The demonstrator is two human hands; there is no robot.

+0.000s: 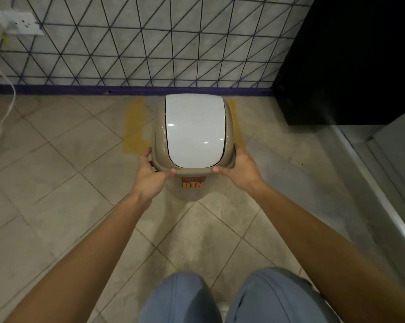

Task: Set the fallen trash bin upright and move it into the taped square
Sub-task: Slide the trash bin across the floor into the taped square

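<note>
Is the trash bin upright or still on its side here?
Upright: the trash bin shows its white lid facing up at the camera, held at the rim by the left hand and right hand.

1 bin (pixel 194 129), 2 hands (pixel 153 176), 2 tape strips (pixel 134 127), 1 wall socket (pixel 19 22)

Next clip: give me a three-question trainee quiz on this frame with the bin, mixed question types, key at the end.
1. True or false: the trash bin lies on its side on the floor.
2. Multiple choice: where do the left hand and right hand hold the bin? A) by the white lid centre; B) at the near corners of the beige top rim; C) under the base.
3. Fill in: the yellow tape shows on the floor on ____ sides of the bin, near the tiled wall.

Key: 1 false, it stands upright; 2 B; 3 both.
</note>
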